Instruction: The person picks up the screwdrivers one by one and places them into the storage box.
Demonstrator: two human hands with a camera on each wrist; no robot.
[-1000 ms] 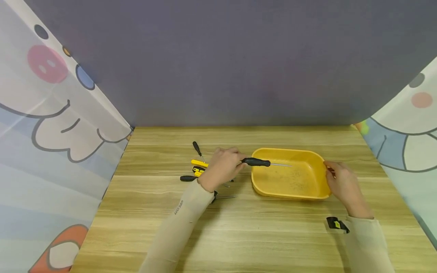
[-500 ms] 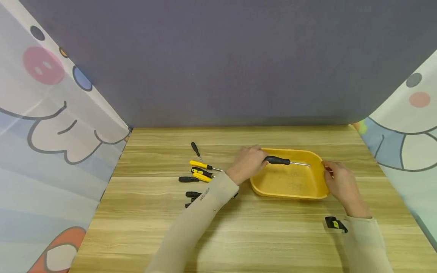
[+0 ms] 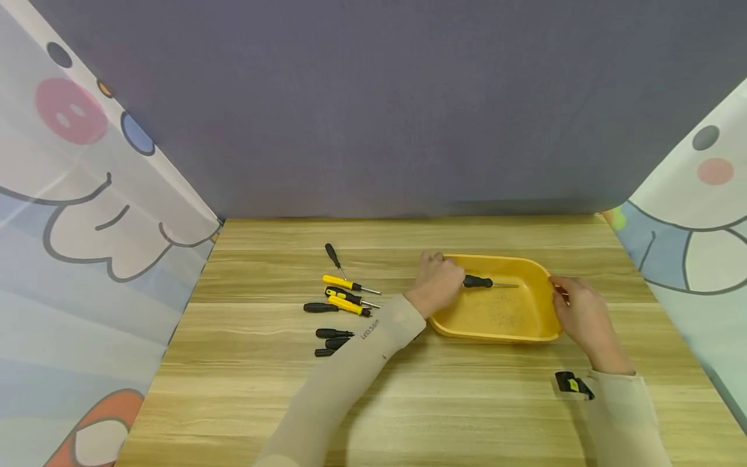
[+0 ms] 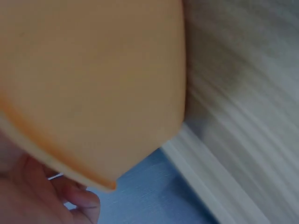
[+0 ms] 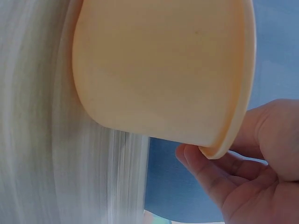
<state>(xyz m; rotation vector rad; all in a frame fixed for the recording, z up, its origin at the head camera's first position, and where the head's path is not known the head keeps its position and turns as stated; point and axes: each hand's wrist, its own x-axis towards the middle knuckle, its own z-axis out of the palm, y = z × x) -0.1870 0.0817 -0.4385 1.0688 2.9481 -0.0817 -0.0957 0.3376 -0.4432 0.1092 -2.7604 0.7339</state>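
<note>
My left hand (image 3: pixel 439 281) grips the black handle of a screwdriver (image 3: pixel 480 282), fingers curled round its end, the shaft pointing right inside the yellow tray (image 3: pixel 496 331). My right hand (image 3: pixel 583 314) holds the tray's right rim, fingers curled about the edge. The tray rests on the wooden table (image 3: pixel 408 402). Further screwdrivers (image 3: pixel 341 298) lie left of the tray, well apart from it.

Yellow tray (image 5: pixel 159 70) outer wall close up, right hand (image 5: pixel 243 172) at its rim, fingers (image 5: pixel 205 175) curled beneath the lip, blurred wooden table (image 5: pixel 42 140) alongside.
</note>
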